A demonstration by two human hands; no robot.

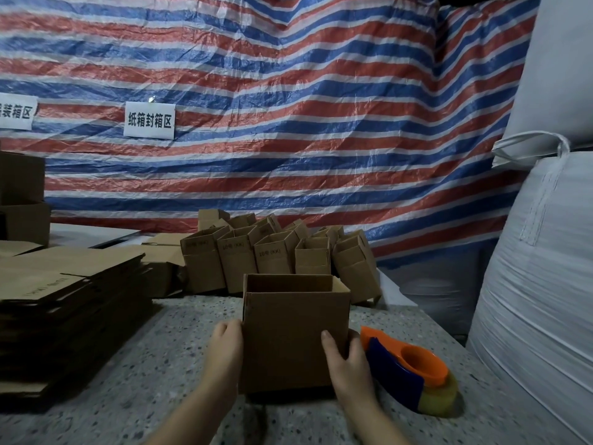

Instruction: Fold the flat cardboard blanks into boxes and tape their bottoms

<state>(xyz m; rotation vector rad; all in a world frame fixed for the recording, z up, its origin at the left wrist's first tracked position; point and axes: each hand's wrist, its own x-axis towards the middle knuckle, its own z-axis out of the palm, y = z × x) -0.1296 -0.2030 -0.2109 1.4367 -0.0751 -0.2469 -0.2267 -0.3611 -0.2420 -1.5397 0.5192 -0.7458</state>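
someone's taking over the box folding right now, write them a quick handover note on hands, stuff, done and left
Hands: left hand holds the left side of the open box; right hand grips its right front corner.
Things: the box stands upright on the table, top open. Tape dispenser lies just right of it. Flat blanks are stacked at left.
Done: a cluster of folded boxes stands behind.
Left: the blanks stack; whether this box's bottom is taped cannot be seen.

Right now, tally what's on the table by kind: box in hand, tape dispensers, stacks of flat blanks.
Box held by left hand and right hand: 1
Tape dispenser: 1
Stack of blanks: 1
Total: 3
Folded boxes at the back overlap; count unclear.
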